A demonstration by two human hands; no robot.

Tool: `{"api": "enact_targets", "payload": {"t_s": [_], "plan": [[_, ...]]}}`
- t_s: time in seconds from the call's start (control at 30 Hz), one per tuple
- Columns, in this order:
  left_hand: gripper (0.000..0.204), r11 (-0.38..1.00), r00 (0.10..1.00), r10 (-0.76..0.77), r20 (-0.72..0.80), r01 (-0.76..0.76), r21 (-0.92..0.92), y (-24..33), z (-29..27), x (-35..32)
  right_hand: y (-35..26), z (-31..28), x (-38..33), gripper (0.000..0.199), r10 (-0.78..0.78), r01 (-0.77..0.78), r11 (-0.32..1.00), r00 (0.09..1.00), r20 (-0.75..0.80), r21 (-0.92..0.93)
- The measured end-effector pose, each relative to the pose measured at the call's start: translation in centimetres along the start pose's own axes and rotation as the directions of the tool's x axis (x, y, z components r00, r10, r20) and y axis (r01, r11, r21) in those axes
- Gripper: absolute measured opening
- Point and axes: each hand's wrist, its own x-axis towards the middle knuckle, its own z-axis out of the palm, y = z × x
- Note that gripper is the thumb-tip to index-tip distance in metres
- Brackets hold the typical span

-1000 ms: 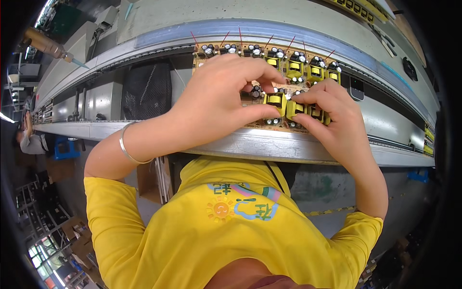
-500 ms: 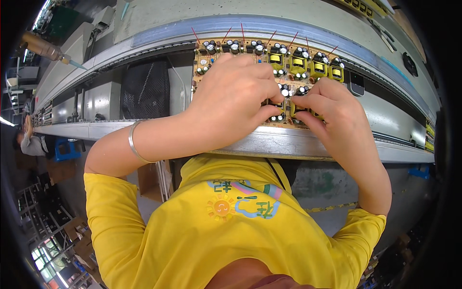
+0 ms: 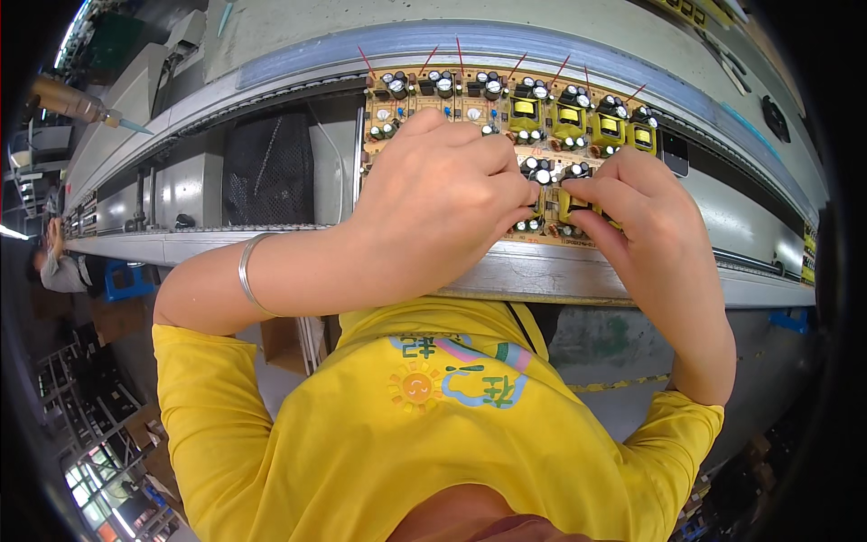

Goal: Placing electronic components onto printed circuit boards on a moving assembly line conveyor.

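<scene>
A panel of brown circuit boards (image 3: 553, 237) lies on the rail line before me, crowded with capacitors and other small parts. Yellow-and-black transformers (image 3: 524, 107) stand along the right part of its far row. My left hand (image 3: 447, 194) reaches over the panel, thumb and forefinger closed around a near-row transformer that they mostly cover. To its right, my right hand (image 3: 646, 203) pinches another near-row transformer (image 3: 569, 206) between thumb and forefinger. Both transformers are down at the board; whether they are fully seated cannot be seen. Thin red wires (image 3: 459, 54) stick up along the far edge.
Metal rails (image 3: 542, 285) run along the near and far sides of the panel. A black mesh (image 3: 271, 167) hangs left of it. A dispenser with a blue tip (image 3: 90, 104) juts in at upper left. Pliers (image 3: 730, 68) lie at upper right. Another person (image 3: 61, 266) sits far left.
The panel has shifted slightly to the right along the rails. Both my hands have moved right with it, still at the near-row transformers.
</scene>
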Motion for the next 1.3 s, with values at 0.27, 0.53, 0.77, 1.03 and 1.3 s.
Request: {"api": "enact_targets", "payload": {"t_s": [0.27,0.53,0.77,1.03,1.3], "plan": [[0.013,0.998,0.999,0.036,-0.010,-0.035,0.049,-0.2,0.6,0.2,-0.1,0.4,0.2,0.026,-0.022,0.023,0.999,0.999,0.029,-0.031],[0.015,0.997,0.998,0.059,-0.038,-0.057,0.041,-0.5,1.1,0.3,1.2,0.3,-0.5,0.028,0.020,-0.021,0.999,0.999,0.033,0.031],[0.017,0.996,0.993,0.090,-0.076,-0.090,0.003,-1.0,1.1,0.5,0.8,0.7,-0.2,0.022,-0.001,0.001,1.000,1.000,0.020,-0.022],[0.011,0.978,0.982,0.187,0.016,-0.188,0.091,-1.1,-0.2,0.3,1.1,-1.3,1.5,0.024,-0.067,0.061,0.996,0.992,0.107,0.060],[0.007,0.982,0.983,0.184,-0.005,-0.184,-0.032,-2.0,-2.7,4.5,13.4,-10.6,11.9,0.025,0.045,-0.173,0.958,0.880,-0.473,-0.230]]}}
